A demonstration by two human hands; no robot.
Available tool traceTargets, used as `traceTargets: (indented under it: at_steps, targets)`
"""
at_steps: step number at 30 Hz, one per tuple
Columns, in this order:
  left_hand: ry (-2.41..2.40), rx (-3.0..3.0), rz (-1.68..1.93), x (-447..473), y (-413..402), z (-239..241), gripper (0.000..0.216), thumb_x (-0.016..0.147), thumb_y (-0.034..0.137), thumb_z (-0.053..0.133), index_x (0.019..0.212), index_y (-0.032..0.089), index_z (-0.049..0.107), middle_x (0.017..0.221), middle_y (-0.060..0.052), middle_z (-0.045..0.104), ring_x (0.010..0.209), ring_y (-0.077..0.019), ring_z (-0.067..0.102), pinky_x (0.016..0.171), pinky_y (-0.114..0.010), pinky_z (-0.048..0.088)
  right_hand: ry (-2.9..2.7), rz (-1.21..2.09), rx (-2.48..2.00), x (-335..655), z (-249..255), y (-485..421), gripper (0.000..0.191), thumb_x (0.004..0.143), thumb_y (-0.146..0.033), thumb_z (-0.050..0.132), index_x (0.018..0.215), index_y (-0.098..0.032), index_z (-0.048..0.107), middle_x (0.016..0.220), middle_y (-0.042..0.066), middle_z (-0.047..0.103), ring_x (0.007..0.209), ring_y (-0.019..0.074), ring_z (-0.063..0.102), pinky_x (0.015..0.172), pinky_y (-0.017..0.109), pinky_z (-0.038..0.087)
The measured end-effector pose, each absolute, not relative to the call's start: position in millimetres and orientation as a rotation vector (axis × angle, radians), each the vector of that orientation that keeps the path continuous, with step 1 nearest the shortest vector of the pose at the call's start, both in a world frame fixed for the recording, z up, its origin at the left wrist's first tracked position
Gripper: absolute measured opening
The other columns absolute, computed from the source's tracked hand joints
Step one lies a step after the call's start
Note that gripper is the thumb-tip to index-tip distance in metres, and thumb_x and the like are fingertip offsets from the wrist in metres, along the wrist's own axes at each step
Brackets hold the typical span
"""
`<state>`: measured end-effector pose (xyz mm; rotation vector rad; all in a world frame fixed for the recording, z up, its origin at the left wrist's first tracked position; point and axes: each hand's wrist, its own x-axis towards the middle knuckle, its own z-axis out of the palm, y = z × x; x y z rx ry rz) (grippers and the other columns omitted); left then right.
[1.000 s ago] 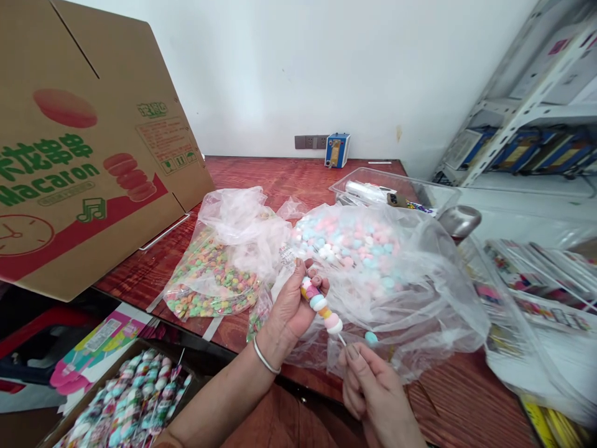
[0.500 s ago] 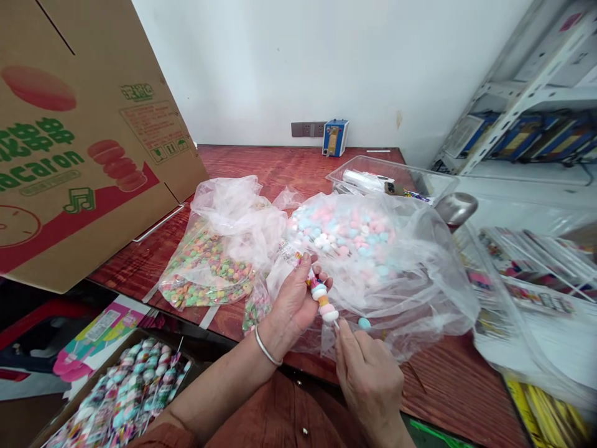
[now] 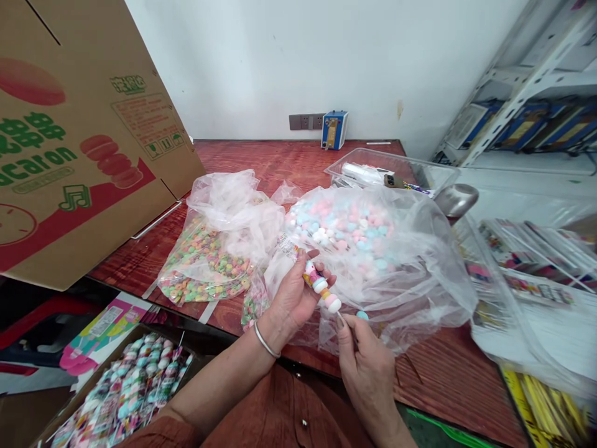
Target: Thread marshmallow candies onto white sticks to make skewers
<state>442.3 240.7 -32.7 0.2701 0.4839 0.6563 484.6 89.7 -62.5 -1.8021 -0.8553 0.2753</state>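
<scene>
My left hand (image 3: pixel 298 292) is curled round the upper part of a candy skewer (image 3: pixel 321 287), its thumb on the printed wrapper at the top. White, orange and pink pieces show bare along the lower part, slanting down to the right. My right hand (image 3: pixel 366 358) pinches the thin stick just below the last white piece. Close by my right fingers lies a single blue candy ball (image 3: pixel 362 316). Behind my hands, a clear bag of pink, blue and white candy balls (image 3: pixel 345 227) spreads over the table. Left of it sits a bag of coloured candy rings (image 3: pixel 209 264).
A large cardboard box (image 3: pixel 93 155) stands at the left. Wrapped candy skewers (image 3: pixel 135 379) fill a box below the table edge. A clear plastic tray (image 3: pixel 336 168), a metal scoop (image 3: pixel 457 199) and a bin of printed packets (image 3: pixel 522 249) are at the right.
The skewer has turned slightly in my left hand, and more of its printed wrapper shows. My right hand keeps its pinch on the stick, its fingers somewhat shifted. The whole view has moved a little.
</scene>
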Motion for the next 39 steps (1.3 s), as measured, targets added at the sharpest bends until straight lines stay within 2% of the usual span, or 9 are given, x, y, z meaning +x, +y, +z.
traceTargets:
  at_steps: [3, 7, 13, 22, 27, 29, 32, 35, 39]
  targets:
    - [0.486, 0.245, 0.664, 442.2, 240.3, -33.8, 0.022, 0.09, 0.035, 0.064, 0.094, 0.014, 0.061, 0.075, 0.0, 0.058, 0.066, -0.0112, 0.059, 0.079, -0.032, 0.055, -0.857, 0.482, -1.741, 482.8, -62.4, 90.6, 0.035, 0.095, -0.046, 0.048, 0.076, -0.02, 0.061, 0.058, -0.002, 0.052, 0.053, 0.0135, 0.046, 0.052, 0.025, 0.035]
    - [0.436, 0.259, 0.628, 442.6, 232.7, -33.4, 0.021, 0.088, 0.034, 0.066, 0.086, 0.014, 0.059, 0.07, 0.002, 0.055, 0.063, -0.0106, 0.057, 0.081, -0.033, 0.055, -0.683, 0.8, -1.592, 479.8, -64.1, 95.1, 0.041, 0.098, -0.052, 0.039, 0.075, -0.021, 0.055, 0.05, -0.008, 0.034, 0.044, 0.0105, 0.031, 0.042, 0.023, 0.026]
    - [0.487, 0.219, 0.588, 443.6, 230.1, -31.7, 0.027, 0.091, 0.038, 0.062, 0.077, 0.015, 0.055, 0.067, 0.001, 0.055, 0.061, -0.0113, 0.057, 0.078, -0.034, 0.055, -1.107, 0.089, -1.835, 482.2, -67.2, 94.7, 0.021, 0.097, -0.028, 0.05, 0.087, -0.018, 0.065, 0.075, 0.001, 0.065, 0.066, 0.0139, 0.057, 0.063, 0.025, 0.041]
    - [0.553, 0.214, 0.569, 443.3, 234.4, -33.3, 0.036, 0.091, 0.044, 0.059, 0.071, 0.015, 0.054, 0.065, -0.001, 0.056, 0.062, -0.0138, 0.059, 0.077, -0.035, 0.056, -1.391, -0.416, -1.851, 494.9, -69.1, 87.4, 0.014, 0.097, -0.017, 0.05, 0.089, -0.019, 0.061, 0.069, 0.002, 0.062, 0.064, 0.0156, 0.055, 0.062, 0.028, 0.039]
    - [0.607, 0.194, 0.564, 445.6, 230.1, -29.9, 0.032, 0.092, 0.043, 0.058, 0.078, 0.015, 0.056, 0.067, -0.001, 0.057, 0.061, -0.0135, 0.06, 0.077, -0.036, 0.056, -1.478, -0.564, -1.878, 488.4, -62.0, 89.3, 0.014, 0.095, -0.013, 0.052, 0.091, -0.02, 0.063, 0.064, 0.0, 0.06, 0.059, 0.0155, 0.051, 0.062, 0.03, 0.036]
    - [0.607, 0.2, 0.561, 445.7, 228.3, -27.6, 0.031, 0.092, 0.044, 0.059, 0.078, 0.015, 0.056, 0.068, -0.001, 0.058, 0.061, -0.0132, 0.059, 0.077, -0.036, 0.056, -1.422, -0.451, -1.875, 486.1, -60.1, 90.1, 0.016, 0.096, -0.017, 0.051, 0.086, -0.021, 0.063, 0.064, 0.001, 0.06, 0.059, 0.0154, 0.052, 0.062, 0.029, 0.036]
    - [0.58, 0.224, 0.554, 444.9, 226.0, -27.2, 0.031, 0.09, 0.043, 0.061, 0.077, 0.015, 0.055, 0.069, -0.001, 0.058, 0.061, -0.0129, 0.059, 0.077, -0.035, 0.056, -1.167, 0.032, -1.851, 485.9, -57.2, 89.7, 0.023, 0.097, -0.028, 0.049, 0.079, -0.02, 0.061, 0.064, -0.001, 0.059, 0.058, 0.0141, 0.052, 0.057, 0.026, 0.036]
    - [0.523, 0.256, 0.528, 443.5, 225.3, -31.6, 0.032, 0.088, 0.044, 0.064, 0.078, 0.015, 0.057, 0.069, -0.001, 0.058, 0.061, -0.0131, 0.058, 0.077, -0.035, 0.055, -0.891, 0.487, -1.766, 488.9, -55.2, 87.4, 0.033, 0.096, -0.04, 0.05, 0.072, -0.02, 0.057, 0.06, -0.004, 0.048, 0.056, 0.012, 0.044, 0.053, 0.023, 0.033]
    - [0.48, 0.271, 0.505, 442.8, 227.8, -37.8, 0.034, 0.085, 0.047, 0.066, 0.079, 0.015, 0.058, 0.07, -0.001, 0.058, 0.061, -0.0132, 0.057, 0.076, -0.034, 0.055, -0.685, 0.765, -1.577, 491.4, -56.9, 85.1, 0.039, 0.092, -0.052, 0.053, 0.073, -0.018, 0.06, 0.058, -0.006, 0.038, 0.052, 0.0097, 0.033, 0.048, 0.023, 0.025]
